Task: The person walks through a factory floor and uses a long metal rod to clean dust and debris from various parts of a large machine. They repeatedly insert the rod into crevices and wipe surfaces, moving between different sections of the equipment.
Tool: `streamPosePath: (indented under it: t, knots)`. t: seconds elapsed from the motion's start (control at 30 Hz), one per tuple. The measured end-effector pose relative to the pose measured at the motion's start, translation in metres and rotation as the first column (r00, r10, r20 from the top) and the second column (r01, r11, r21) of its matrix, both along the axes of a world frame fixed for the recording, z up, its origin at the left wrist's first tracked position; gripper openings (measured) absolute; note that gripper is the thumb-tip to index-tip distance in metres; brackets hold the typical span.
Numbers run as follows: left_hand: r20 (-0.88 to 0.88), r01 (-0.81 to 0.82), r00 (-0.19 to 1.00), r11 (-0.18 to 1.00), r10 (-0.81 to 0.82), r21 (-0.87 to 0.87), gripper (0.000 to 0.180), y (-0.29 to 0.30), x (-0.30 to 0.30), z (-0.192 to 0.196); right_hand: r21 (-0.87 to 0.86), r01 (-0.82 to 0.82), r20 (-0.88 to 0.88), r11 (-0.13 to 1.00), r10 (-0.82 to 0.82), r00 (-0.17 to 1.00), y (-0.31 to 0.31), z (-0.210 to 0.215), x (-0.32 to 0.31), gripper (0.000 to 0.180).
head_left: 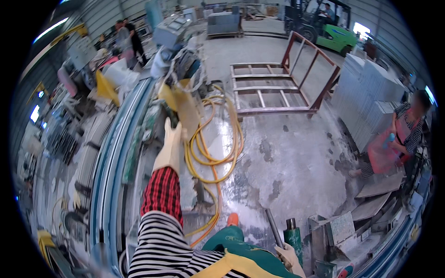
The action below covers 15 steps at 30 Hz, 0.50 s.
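Left hand (170, 146), in a cream rubber glove, reaches flat and unclenched toward the blue metal machine rail (116, 153); right hand (288, 257) grips a grey steel bar (274, 228). Right of the rail, coiled yellow hose (218, 148) sprawls over wet concrete floor (287, 157) — likely a trip or slip.

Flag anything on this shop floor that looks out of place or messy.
A yellow hose sprawls in loose coils across the wet concrete floor, right beside the gloved left hand. Broken stone slabs lie heaped at right. The right hand grips a dark rod.
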<state>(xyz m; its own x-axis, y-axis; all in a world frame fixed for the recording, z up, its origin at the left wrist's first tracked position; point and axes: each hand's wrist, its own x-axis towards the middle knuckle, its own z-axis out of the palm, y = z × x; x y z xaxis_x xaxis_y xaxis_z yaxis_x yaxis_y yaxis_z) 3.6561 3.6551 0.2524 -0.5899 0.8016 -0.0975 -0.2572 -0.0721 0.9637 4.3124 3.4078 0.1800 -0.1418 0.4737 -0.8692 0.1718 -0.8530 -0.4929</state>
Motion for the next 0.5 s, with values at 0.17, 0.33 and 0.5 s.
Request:
streamPosePath:
  t: [0.17,0.33,0.5]
  knots:
    - [-0.135,0.234,0.939,0.874,-0.317,-0.427,0.076,0.067,0.116,-0.101,0.095,-0.013,-0.027,0.995,0.015,1.000,0.092,0.006,-0.038,0.039]
    - [0.287,0.404,0.902,0.866,-0.323,-0.295,0.072,0.074,0.078,-0.187,0.224,-0.051,-0.168,0.973,0.090,0.982,0.181,0.020,-0.077,0.050]
    - [0.029,0.421,0.880,0.749,-0.474,-0.512,0.073,0.101,0.126,-0.092,0.253,-0.165,0.056,0.953,0.156,0.986,0.242,0.023,-0.073,0.060]
